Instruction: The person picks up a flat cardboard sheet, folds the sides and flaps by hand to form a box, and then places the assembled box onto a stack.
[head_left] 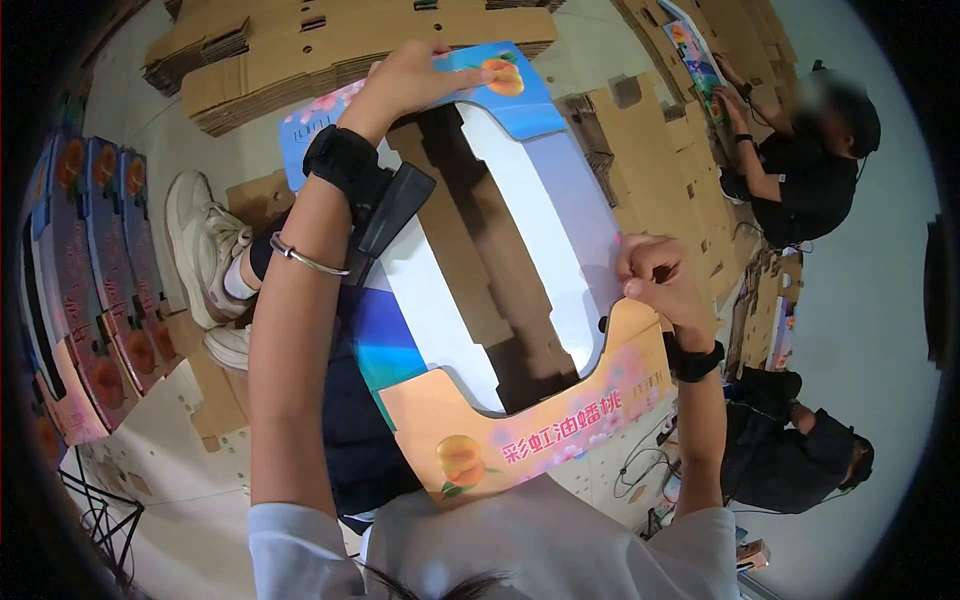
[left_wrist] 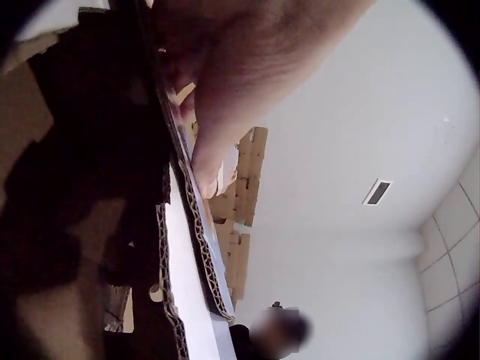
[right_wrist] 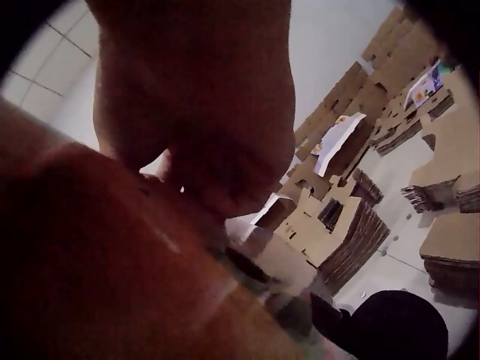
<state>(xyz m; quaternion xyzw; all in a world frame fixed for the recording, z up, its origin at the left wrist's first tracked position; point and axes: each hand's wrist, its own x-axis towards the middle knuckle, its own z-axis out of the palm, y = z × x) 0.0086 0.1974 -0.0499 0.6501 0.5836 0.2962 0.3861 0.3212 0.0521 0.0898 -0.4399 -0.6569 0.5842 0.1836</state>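
Most of the central carton point(head_left: 548, 220) is looking formed, final fixing possibly pending, while it is being gripped by left hand point(head_left: 408, 82) at eleven o'clock, pinched by right hand point(head_left: 668, 285) at three.

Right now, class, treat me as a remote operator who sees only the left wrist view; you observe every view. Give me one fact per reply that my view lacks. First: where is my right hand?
Observer: Your right hand is at the box, beside the right end of its orange panel, fingers curled.

Operator: Understood. What is printed on that orange panel?

Observer: The head view shows peaches, pink blossom and a line of red characters on it.
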